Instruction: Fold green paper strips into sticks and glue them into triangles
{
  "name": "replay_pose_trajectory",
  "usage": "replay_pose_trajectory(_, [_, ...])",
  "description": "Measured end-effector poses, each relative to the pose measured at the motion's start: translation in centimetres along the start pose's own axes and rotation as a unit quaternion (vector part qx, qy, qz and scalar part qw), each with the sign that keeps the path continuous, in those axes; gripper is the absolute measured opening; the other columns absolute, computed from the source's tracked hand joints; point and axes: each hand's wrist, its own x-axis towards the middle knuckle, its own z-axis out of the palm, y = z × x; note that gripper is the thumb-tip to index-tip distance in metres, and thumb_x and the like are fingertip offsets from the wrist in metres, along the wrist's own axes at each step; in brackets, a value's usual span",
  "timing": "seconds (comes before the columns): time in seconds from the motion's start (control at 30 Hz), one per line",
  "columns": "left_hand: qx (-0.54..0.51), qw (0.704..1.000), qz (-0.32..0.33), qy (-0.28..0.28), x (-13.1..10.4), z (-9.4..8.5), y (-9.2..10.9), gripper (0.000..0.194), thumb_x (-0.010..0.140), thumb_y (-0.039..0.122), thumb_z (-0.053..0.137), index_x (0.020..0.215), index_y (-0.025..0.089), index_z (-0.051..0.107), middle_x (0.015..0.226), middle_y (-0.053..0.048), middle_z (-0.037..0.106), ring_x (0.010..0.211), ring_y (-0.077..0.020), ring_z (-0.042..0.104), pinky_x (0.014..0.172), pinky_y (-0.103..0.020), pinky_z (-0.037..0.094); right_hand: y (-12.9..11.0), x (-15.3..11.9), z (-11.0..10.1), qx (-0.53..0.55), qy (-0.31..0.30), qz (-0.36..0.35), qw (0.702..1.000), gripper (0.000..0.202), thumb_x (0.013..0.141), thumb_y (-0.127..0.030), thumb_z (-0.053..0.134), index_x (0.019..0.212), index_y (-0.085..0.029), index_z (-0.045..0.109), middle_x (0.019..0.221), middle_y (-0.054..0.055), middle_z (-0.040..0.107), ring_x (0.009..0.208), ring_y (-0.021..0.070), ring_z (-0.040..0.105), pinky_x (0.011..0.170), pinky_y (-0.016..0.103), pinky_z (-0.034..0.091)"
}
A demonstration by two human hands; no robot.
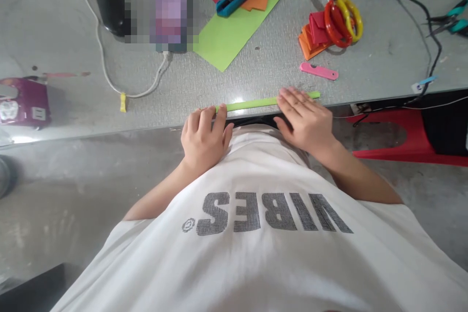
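Purple, glossy and boxy, a small case (29,102) sits at the left of the frame on the grey textured tabletop (263,75). Near the centre, the person's left hand (203,136) has its fingers loosely bent over one end of a narrow lime-green strip, apparently folded paper (252,104), thumb standing off to the side. That strip lies along the table's near edge, mid-frame, slightly tilted up toward the right. I'd call it next to weightless, fairly stiff lengthwise if it is layered, yet easy to crease or tear with a hard pinch; the smooth surface could slide under dry fingertips. Best taken lightly at both ends, thumb against finger across the narrow width. Right of centre, the right hand (307,119) lies flattened, fingers extended over the strip, thumb apart, its tip poking out beyond. Just above rests a pink plastic-looking flat handle (319,71).
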Motion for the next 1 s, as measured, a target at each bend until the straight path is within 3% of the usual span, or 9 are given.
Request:
replay_pose_trajectory(0.17, [0.025, 0.999, -0.011, 0.045, 0.8, -0.4, -0.4, 0.039, 0.121, 0.048, 0.063, 0.142, 0.03, 0.091, 0.121, -0.017, 0.087, 0.106, -0.0364, 0.076, 0.081, -0.045, 0.05, 2.9, -1.8, -1.2, -0.022, 0.023, 0.037, 0.999, 0.054, 0.126, -0.045, 0.052, 0.16, -0.02, 0.085, 0.169, 0.021, 0.082, 0.159, 0.044, 0.078, 0.134, 0.065, 0.061])
replay_pose_trajectory(0.3, [-0.003, 0.999, -0.019, 0.035, 1.4, -0.9, -1.0, 0.033, 0.119, 0.053, 0.067, 0.117, 0.032, 0.093, 0.101, -0.015, 0.081, 0.093, -0.0341, 0.069, 0.079, -0.047, 0.047, 3.3, -1.6, -1.6, -0.024, 0.029, 0.036, 0.999, 0.045, 0.125, -0.04, 0.054, 0.148, -0.023, 0.089, 0.16, 0.022, 0.085, 0.147, 0.0424, 0.082, 0.121, 0.06, 0.066])
replay_pose_trajectory(0.47, [-0.006, 0.998, -0.004, 0.056, 1.9, -1.4, -1.4, 0.038, 0.12, 0.05, 0.066, 0.097, 0.033, 0.092, 0.083, -0.011, 0.074, 0.082, -0.0308, 0.065, 0.074, -0.047, 0.043, 3.5, -0.9, -1.7, -0.045, 0.07, 0.048, 0.995, 0.035, 0.123, -0.039, 0.06, 0.108, -0.03, 0.091, 0.12, 0.015, 0.087, 0.118, 0.0375, 0.075, 0.102, 0.059, 0.057])
replay_pose_trajectory(0.67, [-0.047, 0.998, -0.012, 0.029, 3.0, -2.0, -2.0, 0.032, 0.114, 0.036, 0.064, 0.096, 0.034, 0.091, 0.085, -0.01, 0.072, 0.087, -0.0325, 0.066, 0.083, -0.053, 0.053, 3.7, 0.3, -2.6, -0.043, 0.037, 0.051, 0.997, 0.043, 0.121, -0.038, 0.058, 0.086, -0.032, 0.083, 0.094, 0.01, 0.077, 0.1, 0.0332, 0.065, 0.096, 0.058, 0.045])
replay_pose_trajectory(1.0, [-0.127, 0.981, -0.145, 0.002, 4.5, -2.4, -1.1, 0.014, 0.099, 0.025, 0.08, 0.085, 0.03, 0.079, 0.091, -0.007, 0.072, 0.105, -0.0357, 0.07, 0.106, -0.067, 0.053, 5.8, 2.8, -4.1, 0.019, -0.034, 0.034, 0.999, 0.028, 0.109, -0.027, 0.069, 0.087, -0.032, 0.086, 0.093, 0.006, 0.084, 0.096, 0.0322, 0.075, 0.105, 0.06, 0.05])
